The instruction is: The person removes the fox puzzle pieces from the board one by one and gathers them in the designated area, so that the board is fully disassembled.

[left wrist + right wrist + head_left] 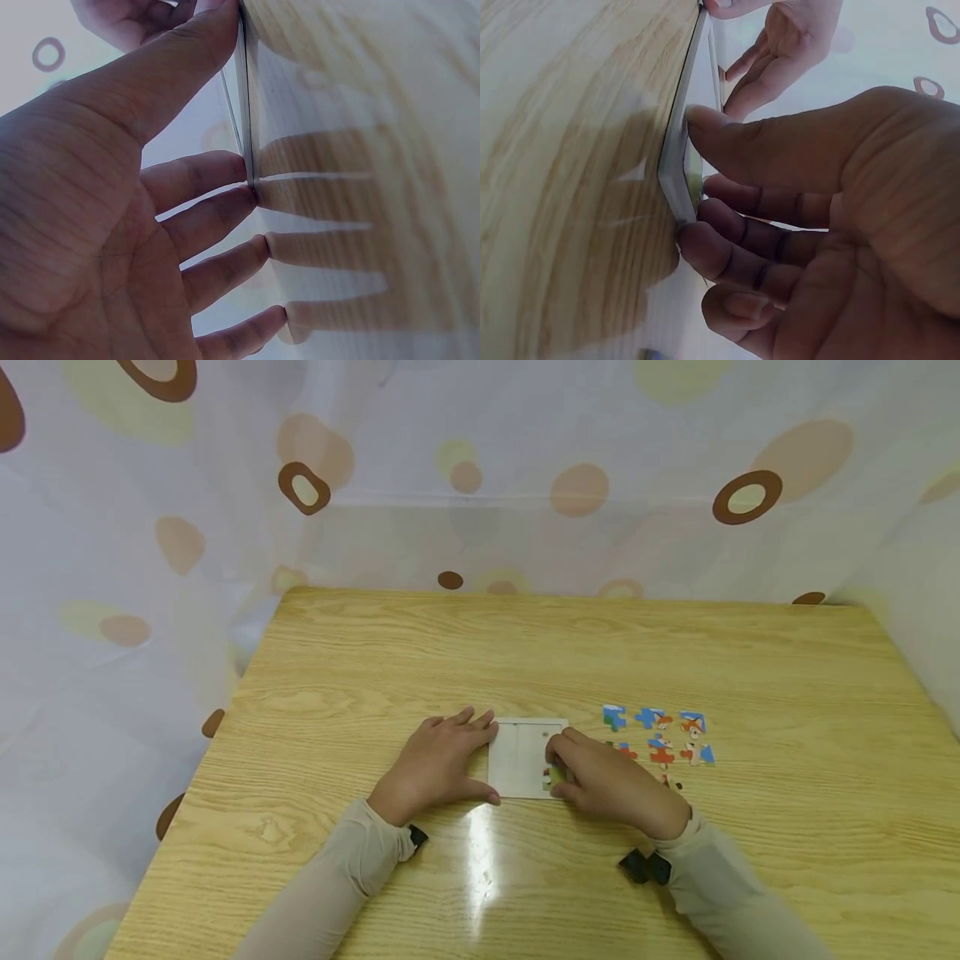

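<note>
A white puzzle tray (517,760) with a raised rim lies flat on the table. My left hand (442,760) rests along its left side, fingers spread and mostly straight, the thumb at the near left corner. In the left wrist view, fingertips (244,166) touch the tray's edge. Over the tray's right side, my right hand (611,781) curls its fingers on a green-and-yellow puzzle piece (557,775) at the near right corner. The fingers partly hide that piece. The right wrist view shows the right thumb (727,139) touching the tray rim (676,176).
Several loose puzzle pieces (662,750) with blue, red and fox-like pictures lie in rows right of the tray; the right hand covers some partly. The wooden table (450,652) meets a spotted cloth (525,527) at its back edge.
</note>
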The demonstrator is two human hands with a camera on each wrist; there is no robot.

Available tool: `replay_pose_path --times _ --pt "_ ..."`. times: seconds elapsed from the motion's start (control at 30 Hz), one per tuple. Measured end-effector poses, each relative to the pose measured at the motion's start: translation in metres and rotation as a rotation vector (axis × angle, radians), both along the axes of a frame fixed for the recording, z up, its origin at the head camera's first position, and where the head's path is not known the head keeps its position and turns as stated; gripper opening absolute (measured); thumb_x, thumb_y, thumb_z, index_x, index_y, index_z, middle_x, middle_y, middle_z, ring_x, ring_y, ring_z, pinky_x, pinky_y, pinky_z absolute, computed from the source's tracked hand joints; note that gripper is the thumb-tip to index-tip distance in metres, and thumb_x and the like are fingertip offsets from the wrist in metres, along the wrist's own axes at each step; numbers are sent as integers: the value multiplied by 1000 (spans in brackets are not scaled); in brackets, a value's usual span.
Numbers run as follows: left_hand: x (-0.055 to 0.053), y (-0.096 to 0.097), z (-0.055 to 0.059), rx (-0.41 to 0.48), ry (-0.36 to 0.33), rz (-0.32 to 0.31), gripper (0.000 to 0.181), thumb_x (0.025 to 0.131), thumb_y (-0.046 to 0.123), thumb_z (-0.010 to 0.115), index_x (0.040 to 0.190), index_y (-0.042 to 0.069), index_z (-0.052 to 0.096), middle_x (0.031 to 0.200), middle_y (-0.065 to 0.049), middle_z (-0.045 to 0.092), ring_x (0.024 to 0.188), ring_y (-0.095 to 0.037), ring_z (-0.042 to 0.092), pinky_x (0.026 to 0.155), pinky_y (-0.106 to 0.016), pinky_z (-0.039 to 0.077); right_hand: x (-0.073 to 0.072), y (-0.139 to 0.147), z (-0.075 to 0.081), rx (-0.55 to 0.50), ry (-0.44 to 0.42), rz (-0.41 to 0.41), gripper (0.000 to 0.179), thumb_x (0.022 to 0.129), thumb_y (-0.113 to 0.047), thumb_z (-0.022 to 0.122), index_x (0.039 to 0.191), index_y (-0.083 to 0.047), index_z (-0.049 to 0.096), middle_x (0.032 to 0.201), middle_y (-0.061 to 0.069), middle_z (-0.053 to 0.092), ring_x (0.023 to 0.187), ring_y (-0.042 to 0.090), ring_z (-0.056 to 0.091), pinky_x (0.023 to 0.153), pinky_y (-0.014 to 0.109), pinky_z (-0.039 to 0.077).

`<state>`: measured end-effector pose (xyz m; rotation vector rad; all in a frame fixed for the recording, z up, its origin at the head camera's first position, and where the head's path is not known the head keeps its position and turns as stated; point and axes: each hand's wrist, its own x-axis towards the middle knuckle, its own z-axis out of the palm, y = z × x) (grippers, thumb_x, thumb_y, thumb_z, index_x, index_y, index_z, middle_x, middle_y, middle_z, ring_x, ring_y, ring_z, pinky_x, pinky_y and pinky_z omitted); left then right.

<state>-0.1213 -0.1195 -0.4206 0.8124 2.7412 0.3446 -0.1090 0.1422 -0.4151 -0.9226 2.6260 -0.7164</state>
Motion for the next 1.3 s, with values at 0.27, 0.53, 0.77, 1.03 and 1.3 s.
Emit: replay_pose_path --times 0.27,0.53,0.77,1.03,1.3 --pt "0 0 -1 10 4 0 100 76 63 83 156 14 49 162 -1 39 152 -27 33 117 -53 33 0 -2 -1 17 4 -20 26 90 -10 81 103 -8 59 99 3 49 71 12 46 62 28 42" --pt "1 1 -3 16 12 1 100 75 63 83 155 14 50 162 -2 40 151 -27 34 117 -53 34 0 -2 -6 8 9 -23 25 90 -8 81 97 -11 57 96 0 48 70 11 45 62 28 42" --pt "0 0 -3 16 34 -6 100 73 63 85 153 13 52 161 -2 41 150 -28 36 115 -54 36 -2 -2 -8 -17 -7 -24 23 91 -6 78 106 -7 61 92 -2 53 73 11 47 66 30 43" --pt "0 0 -4 13 35 -8 99 73 63 85 153 14 52 160 -2 42 150 -28 36 115 -53 37 -4 -3 -6 -3 -12 -20 22 90 -7 81 94 -10 59 93 -1 51 71 11 45 63 28 42" --pt "0 0 -4 12 37 -10 99 74 63 85 154 14 52 160 -2 41 150 -28 36 115 -53 36 -7 -5 -6 -10 -50 -19 24 90 -7 80 100 -8 59 90 0 52 73 12 46 65 29 42"
